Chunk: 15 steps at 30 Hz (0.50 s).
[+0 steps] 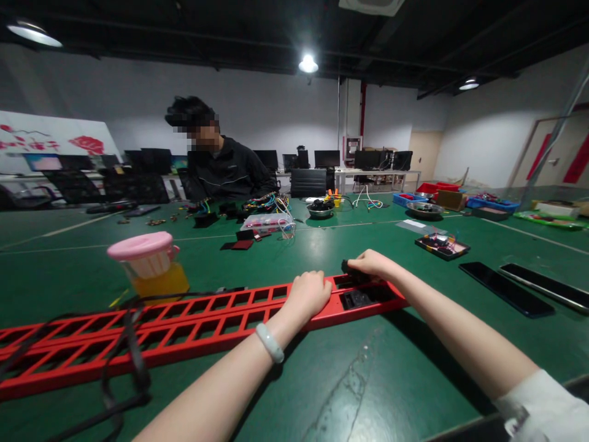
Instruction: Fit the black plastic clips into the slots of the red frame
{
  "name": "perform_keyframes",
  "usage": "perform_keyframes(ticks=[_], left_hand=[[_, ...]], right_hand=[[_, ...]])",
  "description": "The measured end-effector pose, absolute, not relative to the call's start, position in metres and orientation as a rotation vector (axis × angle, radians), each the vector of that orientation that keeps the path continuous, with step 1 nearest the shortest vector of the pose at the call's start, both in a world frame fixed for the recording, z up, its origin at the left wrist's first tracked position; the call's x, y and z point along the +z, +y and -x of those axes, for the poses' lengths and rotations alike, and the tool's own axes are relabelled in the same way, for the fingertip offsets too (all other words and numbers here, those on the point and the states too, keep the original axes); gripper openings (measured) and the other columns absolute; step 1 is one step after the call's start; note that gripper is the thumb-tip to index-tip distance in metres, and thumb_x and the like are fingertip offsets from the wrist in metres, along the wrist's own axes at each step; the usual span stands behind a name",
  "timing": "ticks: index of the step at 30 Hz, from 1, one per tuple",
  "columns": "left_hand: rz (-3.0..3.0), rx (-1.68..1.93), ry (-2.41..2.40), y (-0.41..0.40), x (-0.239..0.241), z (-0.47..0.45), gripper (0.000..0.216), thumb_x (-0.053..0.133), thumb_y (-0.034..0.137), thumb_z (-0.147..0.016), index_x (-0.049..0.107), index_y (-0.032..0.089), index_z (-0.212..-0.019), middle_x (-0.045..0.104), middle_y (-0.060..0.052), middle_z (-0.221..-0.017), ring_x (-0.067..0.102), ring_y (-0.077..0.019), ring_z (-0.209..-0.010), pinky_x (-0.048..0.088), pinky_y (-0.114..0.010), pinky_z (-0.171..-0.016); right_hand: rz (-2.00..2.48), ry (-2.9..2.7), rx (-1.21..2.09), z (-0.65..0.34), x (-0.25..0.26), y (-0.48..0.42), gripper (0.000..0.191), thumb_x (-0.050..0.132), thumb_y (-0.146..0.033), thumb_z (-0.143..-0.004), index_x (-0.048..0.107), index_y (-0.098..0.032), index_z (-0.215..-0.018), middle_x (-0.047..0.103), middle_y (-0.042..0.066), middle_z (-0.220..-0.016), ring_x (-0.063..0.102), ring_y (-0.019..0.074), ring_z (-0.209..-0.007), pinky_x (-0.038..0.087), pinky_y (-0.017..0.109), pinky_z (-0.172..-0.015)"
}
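Observation:
A long red frame with two rows of slanted openings lies across the green table. My left hand rests on it near its right end, its fingers closed around the frame's bars. At the far edge of that end, my right hand pinches a small black part, mostly hidden by the fingers. A second black part sits in the near opening of the frame, between my hands. Black straps lie over the frame's left portion.
Behind the frame stands a pink-lidded container with yellow contents. Two dark phones and a small tray of parts lie to the right. A person sits across the table by wires and a clear plastic box.

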State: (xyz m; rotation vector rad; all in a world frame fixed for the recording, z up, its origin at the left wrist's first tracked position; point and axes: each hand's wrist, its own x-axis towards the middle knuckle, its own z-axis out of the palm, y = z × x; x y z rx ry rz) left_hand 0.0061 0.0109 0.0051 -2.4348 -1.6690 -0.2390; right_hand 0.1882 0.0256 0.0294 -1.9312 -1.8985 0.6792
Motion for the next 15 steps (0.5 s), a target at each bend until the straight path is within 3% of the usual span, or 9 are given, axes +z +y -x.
perform_keyframes(ticks=[6, 11, 15], left_hand=[[2.449, -0.236, -1.680, 0.011, 0.007, -0.006, 0.031, 0.032, 0.031, -0.084, 0.058, 0.014, -0.084, 0.063, -0.011, -0.090, 0.058, -0.0225, -0.085, 0.041, -0.032, -0.073], [2.454, -0.251, -1.677, 0.013, 0.007, -0.006, 0.032, 0.032, 0.032, -0.084, 0.058, 0.014, -0.084, 0.063, -0.011, -0.090, 0.058, -0.0222, -0.084, 0.041, -0.032, -0.073], [2.456, -0.280, -1.649, 0.014, 0.007, -0.005, 0.031, 0.032, 0.031, -0.083, 0.058, 0.014, -0.081, 0.063, -0.011, -0.087, 0.058, -0.0230, -0.082, 0.041, -0.032, -0.070]], right_hand=[[1.945, -1.771, 0.599, -0.240, 0.035, 0.043, 0.054, 0.019, -0.049, -0.086, 0.060, -0.015, -0.098, 0.066, 0.007, -0.077, 0.059, 0.0092, -0.051, 0.045, 0.018, -0.048], [2.221, -1.785, 0.317, -0.295, 0.033, 0.057, 0.040, 0.051, -0.046, -0.073, 0.066, -0.011, -0.084, 0.066, 0.014, -0.081, 0.063, 0.0211, -0.071, 0.047, 0.027, -0.062], [2.333, -1.942, 0.208, -0.299, 0.021, 0.065, 0.034, 0.060, -0.041, -0.068, 0.067, -0.013, -0.086, 0.065, 0.014, -0.095, 0.059, 0.0243, -0.092, 0.045, 0.028, -0.074]])
